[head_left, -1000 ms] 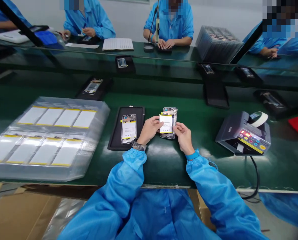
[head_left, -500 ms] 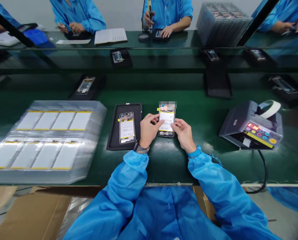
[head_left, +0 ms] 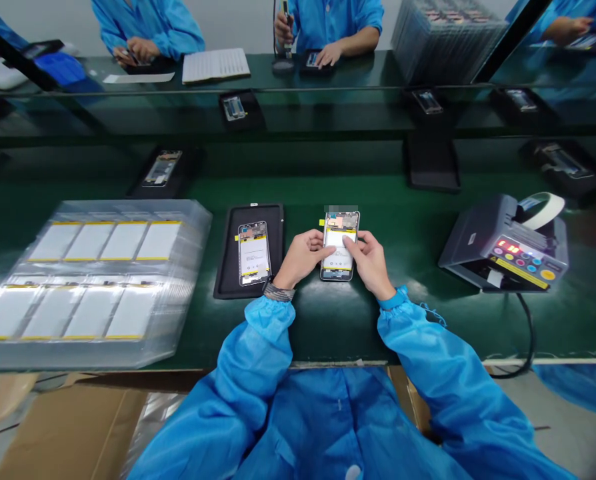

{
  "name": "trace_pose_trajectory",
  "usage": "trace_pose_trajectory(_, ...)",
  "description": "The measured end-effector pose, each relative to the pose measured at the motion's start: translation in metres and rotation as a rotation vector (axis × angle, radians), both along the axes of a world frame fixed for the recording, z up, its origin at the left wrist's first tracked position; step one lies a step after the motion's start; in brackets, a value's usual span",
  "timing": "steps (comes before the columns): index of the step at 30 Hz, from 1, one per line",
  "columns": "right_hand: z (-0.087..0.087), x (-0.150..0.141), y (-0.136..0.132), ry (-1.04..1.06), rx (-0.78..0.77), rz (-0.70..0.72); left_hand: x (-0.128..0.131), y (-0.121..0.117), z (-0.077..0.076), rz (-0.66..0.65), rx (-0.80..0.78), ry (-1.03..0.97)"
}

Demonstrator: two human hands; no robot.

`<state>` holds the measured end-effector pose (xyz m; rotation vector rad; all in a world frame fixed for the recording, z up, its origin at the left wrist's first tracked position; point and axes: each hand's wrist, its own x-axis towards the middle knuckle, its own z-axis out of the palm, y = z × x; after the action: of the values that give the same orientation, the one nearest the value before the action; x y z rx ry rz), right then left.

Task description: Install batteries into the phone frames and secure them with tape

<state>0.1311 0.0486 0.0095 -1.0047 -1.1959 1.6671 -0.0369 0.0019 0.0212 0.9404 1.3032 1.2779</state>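
Battery tray (head_left: 192, 233), probably within easy left reach | black tray (head_left: 229, 243) cradles first phone (head_left: 254, 252) | left hand (head_left: 301, 259) grips second phone (head_left: 345, 220), on table (head_left: 335, 320), steadying its edge; thumb inward over battery (head_left: 337, 262) | right hand (head_left: 374, 265) grips opposite edge, thumb pressing battery, apparently seating it | tape dispenser (head_left: 505, 243) alongside

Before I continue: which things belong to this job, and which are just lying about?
Job in hand:
phone body, held by left hand and right hand
white battery in it
likely clear tray of similar batteries

Lying about, apparently:
notebook
tape dispenser
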Motion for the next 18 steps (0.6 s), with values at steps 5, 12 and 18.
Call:
trace_pose_trajectory(5, 0.001, 0.001, -0.002, 0.013, 0.052, 0.016, 0.008, 0.0, 0.001, -0.034, -0.014, -0.015)
trace_pose_trajectory(12, 0.008, -0.004, -0.015, 0.048, 0.114, 0.07, 0.025, -0.001, 0.004, 0.114, -0.001, -0.041)
trace_pose_trajectory(18, 0.005, -0.003, -0.014, -0.064, 0.156, -0.048, 0.033, -0.003, 0.002, 0.145, 0.04, 0.155)
